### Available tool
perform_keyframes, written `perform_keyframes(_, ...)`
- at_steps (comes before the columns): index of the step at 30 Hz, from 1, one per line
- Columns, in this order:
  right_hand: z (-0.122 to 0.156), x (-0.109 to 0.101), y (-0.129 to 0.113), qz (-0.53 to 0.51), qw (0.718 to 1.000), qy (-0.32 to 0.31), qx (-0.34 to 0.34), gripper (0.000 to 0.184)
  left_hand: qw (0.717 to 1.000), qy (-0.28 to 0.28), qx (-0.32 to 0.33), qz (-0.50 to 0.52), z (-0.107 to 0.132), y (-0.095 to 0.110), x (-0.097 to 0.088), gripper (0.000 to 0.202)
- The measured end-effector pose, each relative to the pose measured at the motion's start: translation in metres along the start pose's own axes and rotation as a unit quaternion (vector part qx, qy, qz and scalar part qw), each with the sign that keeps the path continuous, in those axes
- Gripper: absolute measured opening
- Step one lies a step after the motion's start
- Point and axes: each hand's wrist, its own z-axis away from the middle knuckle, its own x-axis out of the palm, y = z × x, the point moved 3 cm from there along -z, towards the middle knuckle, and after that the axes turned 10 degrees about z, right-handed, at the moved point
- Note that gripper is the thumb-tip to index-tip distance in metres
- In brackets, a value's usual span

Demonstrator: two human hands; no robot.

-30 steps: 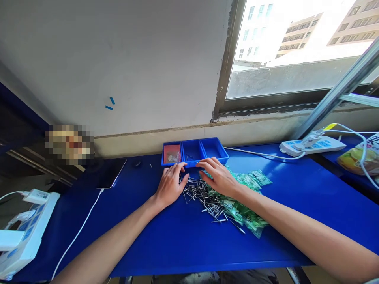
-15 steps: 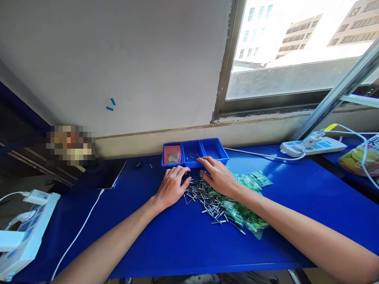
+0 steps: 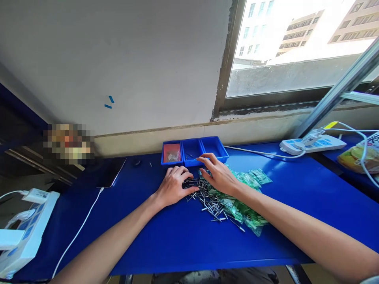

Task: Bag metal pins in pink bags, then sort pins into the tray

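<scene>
A pile of small metal pins (image 3: 211,201) lies on the blue table (image 3: 177,236), partly over a heap of small green plastic bags (image 3: 245,209). My left hand (image 3: 174,185) rests on the left edge of the pins, fingers curled down onto them. My right hand (image 3: 217,173) lies over the pins and bags, fingers stretched toward a blue three-compartment tray (image 3: 220,149). The tray's left compartment holds a red packet (image 3: 172,152); the middle one holds a few pins.
A white power strip (image 3: 314,144) with cables sits at the right, next to a yellow packet (image 3: 355,157). A dark tablet (image 3: 111,173) and a white cable (image 3: 79,228) lie at the left, with another white power strip (image 3: 23,232) at the far left edge.
My left hand has slid right and back onto the pin pile, fingers curling. My right hand has stayed over the pins and bags, its fingers edging slightly toward the tray.
</scene>
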Motion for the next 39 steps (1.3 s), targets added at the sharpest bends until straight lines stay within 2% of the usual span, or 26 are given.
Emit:
perform_keyframes(5,0.0,0.006,-0.001,0.013,0.998,-0.017,-0.051,0.023,1.0,0.002,-0.003,0.0,0.0,-0.002,0.001,0.025)
perform_keyframes(11,0.001,0.011,0.0,0.022,0.996,-0.035,-0.073,0.022,1.0,0.005,0.007,0.007,0.0,-0.002,0.0,0.016)
perform_keyframes(16,0.0,0.01,-0.001,0.02,0.995,-0.043,-0.085,0.022,0.999,0.023,0.021,0.016,-0.001,-0.001,-0.001,0.016)
perform_keyframes(22,0.0,0.009,-0.002,0.013,0.994,-0.047,-0.098,0.024,0.997,0.069,0.033,0.023,0.001,-0.001,-0.005,0.02)
perform_keyframes(28,-0.001,0.006,-0.003,0.0,0.992,-0.055,-0.11,0.025,0.998,0.052,0.042,0.02,0.0,0.0,-0.004,0.026)
perform_keyframes(39,0.0,0.004,-0.008,-0.014,0.99,-0.055,-0.13,0.019,0.996,0.07,0.041,0.021,0.0,-0.001,-0.004,0.025)
